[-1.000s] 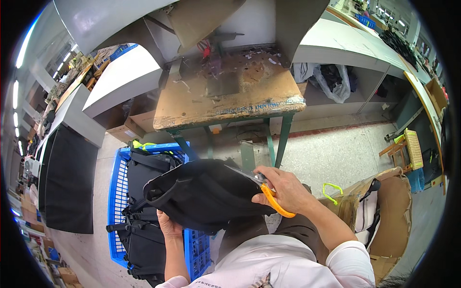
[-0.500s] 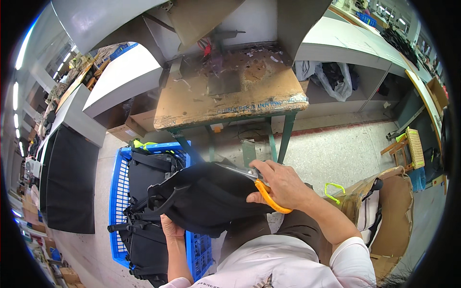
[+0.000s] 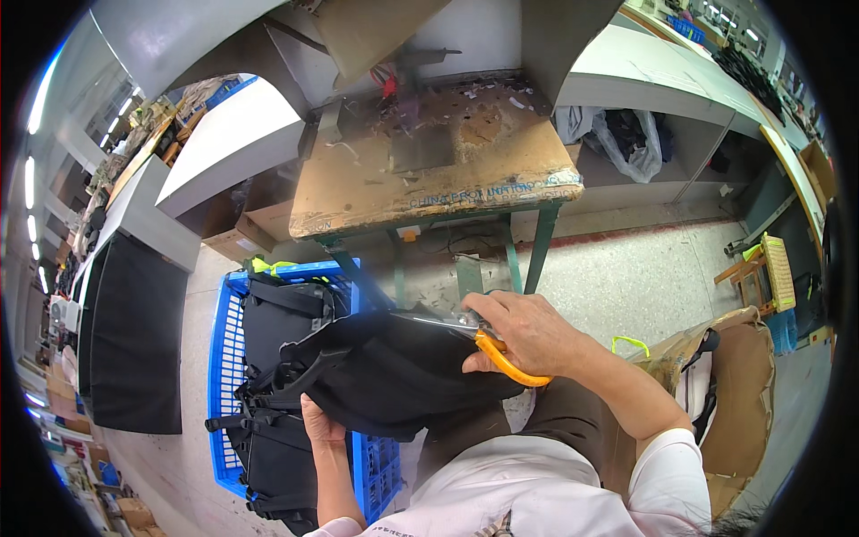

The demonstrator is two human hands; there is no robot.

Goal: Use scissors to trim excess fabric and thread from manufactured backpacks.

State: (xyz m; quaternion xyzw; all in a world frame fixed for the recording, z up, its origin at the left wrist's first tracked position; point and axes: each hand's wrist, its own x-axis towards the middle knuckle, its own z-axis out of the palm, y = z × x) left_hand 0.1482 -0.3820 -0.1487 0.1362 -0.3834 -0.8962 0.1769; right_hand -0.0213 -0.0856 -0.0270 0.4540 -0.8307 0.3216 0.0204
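Note:
My right hand (image 3: 535,336) is closed round scissors (image 3: 503,358) with orange handles, their metal blades pointing left along the upper edge of a black fabric piece (image 3: 394,371). Whether the blades are apart is hard to make out. That piece, soft and bag-like with a strap at its left end, hangs in front of my lap. My left hand (image 3: 324,424) pinches its lower left edge from below; part of the fingers is hidden by the cloth. Beneath, a blue plastic crate (image 3: 380,470) holds black strapped bags (image 3: 282,452) with buckles.
A worn wooden-topped worktable (image 3: 358,201) with green legs and scraps stands ahead. To the right sits an open cardboard box (image 3: 747,394) with a neon cord (image 3: 632,342) by its edge. A small wooden stool (image 3: 769,273) is farther right. White counters (image 3: 233,134) flank the table.
The whole view has shifted slightly. Both hands keep their holds on the scissors and the black fabric piece, which have barely moved.

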